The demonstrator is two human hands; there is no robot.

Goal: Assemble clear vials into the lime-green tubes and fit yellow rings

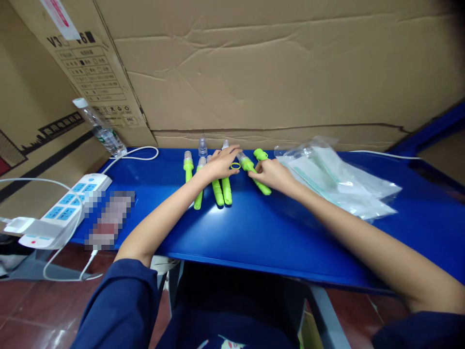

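My left hand [220,164] reaches over a cluster of bright green sticks with clear caps, its fingers stretched apart. A thin yellow ring [235,166] shows between its thumb and forefinger; whether it is touched, I cannot tell. Below that hand, two green sticks [222,191] lie side by side, their upper parts partly covered. Another pair of capped green sticks [188,166] lies to its left. My right hand [273,173] is closed on the shaft of a separate, slanted green stick [264,189] with a clear cap. Behind its knuckles lies a green looped piece [260,154].
Clear plastic bags [327,179] lie at the right on the blue table [225,237]. At the left are a white power strip [69,206], a blurred-out flat object [111,220] with a cable, and a water bottle [101,128]. Cardboard [261,72] stands behind.
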